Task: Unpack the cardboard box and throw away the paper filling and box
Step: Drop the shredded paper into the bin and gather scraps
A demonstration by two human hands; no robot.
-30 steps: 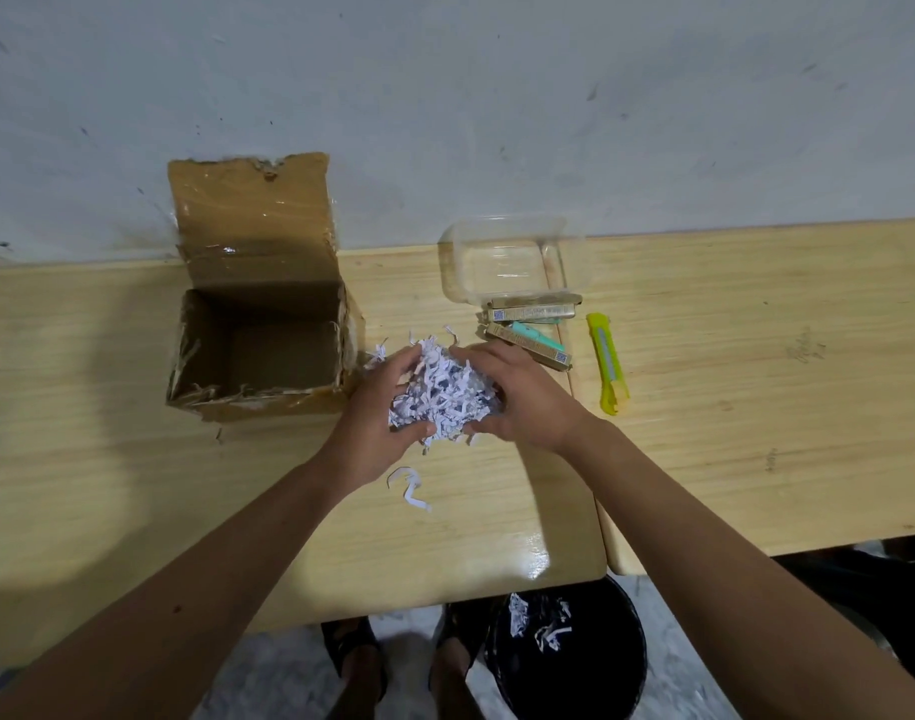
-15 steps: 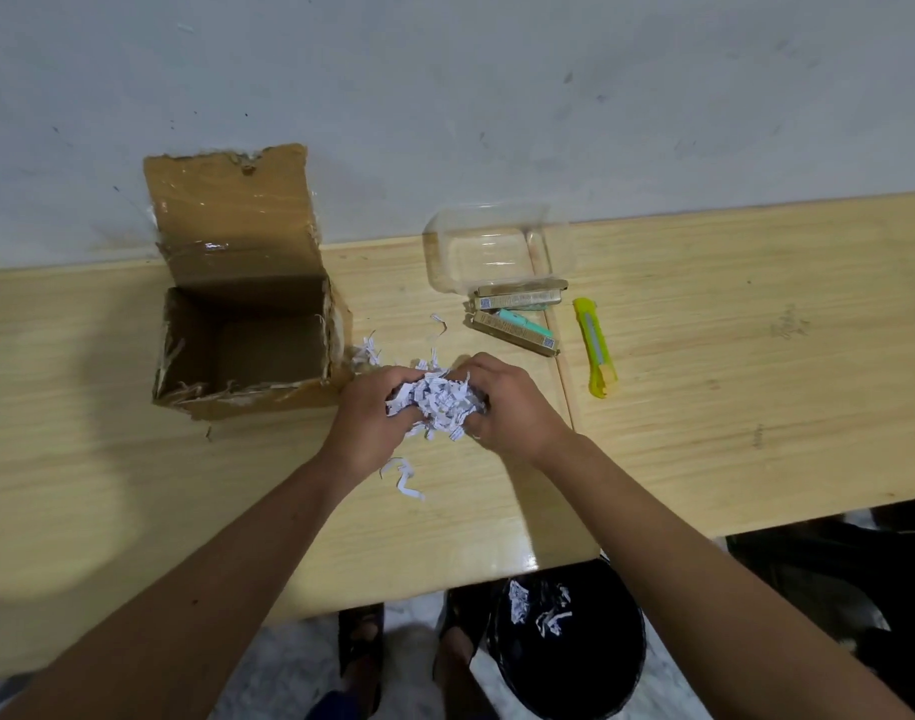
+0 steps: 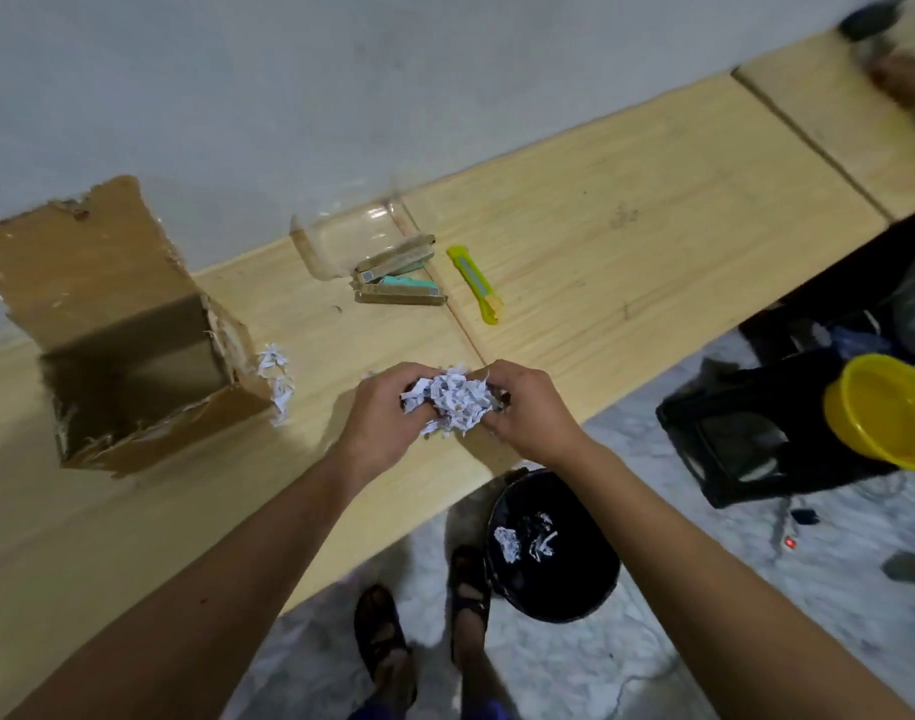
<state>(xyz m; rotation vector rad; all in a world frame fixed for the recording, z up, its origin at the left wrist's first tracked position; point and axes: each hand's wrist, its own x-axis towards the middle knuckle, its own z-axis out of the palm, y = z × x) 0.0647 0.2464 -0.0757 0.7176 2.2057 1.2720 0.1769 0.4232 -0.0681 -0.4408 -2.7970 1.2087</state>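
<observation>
1. Black bin (image 3: 551,579) on the floor, below and nearest of the right hand's fingers; a few white paper scraps (image 3: 525,542) lie inside. Two sandalled feet stand just left of it.
2. Left hand (image 3: 380,420) and right hand (image 3: 523,413) both curled tight around one wad of shredded paper filling (image 3: 453,402), fingers pressing in from either side, over the table's near edge. Wad is roundish, no clear long axis; dark marks on the strips too small to read.
3. Wooden table (image 3: 627,262) runs under the hands, its long axis going left-near to right-far.
4. Left of the left fingers: loose paper strips (image 3: 276,379) against the cardboard box (image 3: 128,350). Box sits upright, mouth up, back flap raised toward the wall, torn edges. No readable print.
5. Beyond the fingers: small stack of flat brownish packs (image 3: 398,283), long axes roughly left-right; labels illegible.
6. Just right of the packs: yellow-green utility cutter (image 3: 473,283), long axis running away from the fingers, tilted left at the far end.
7. Behind the packs: clear plastic container (image 3: 341,241), near the wall.
8. Right of the right fingers, on the floor: yellow bowl (image 3: 886,410) on a black crate (image 3: 731,449).
</observation>
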